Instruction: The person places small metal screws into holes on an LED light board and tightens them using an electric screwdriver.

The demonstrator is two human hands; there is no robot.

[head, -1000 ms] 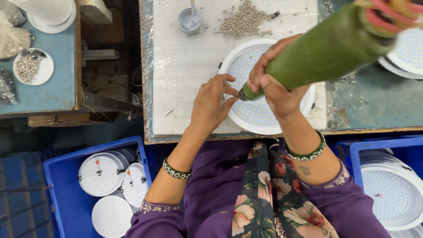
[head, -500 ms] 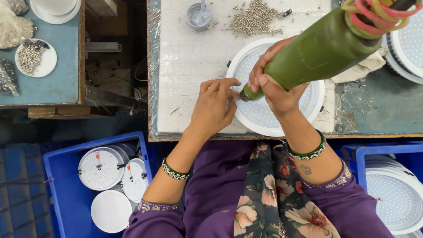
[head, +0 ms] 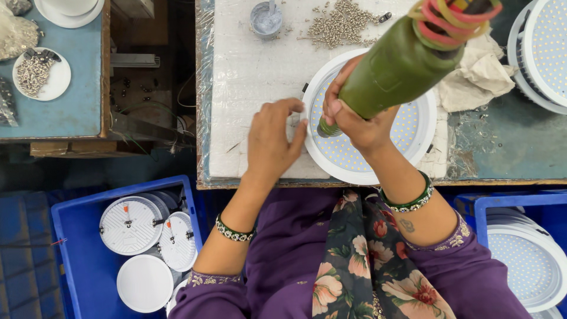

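A clear plastic bag (head: pixel 16 26) of small parts lies top left — no labels, signs or screens.

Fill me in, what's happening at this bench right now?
A person's right hand grips a green cylindrical power screwdriver, its tip pressed onto a round white LED panel light lying on the white work surface. The left hand rests against the light's rim, steadying it. A pile of small metal screws lies just beyond. Blue plastic crates of similar lights stand below the bench.
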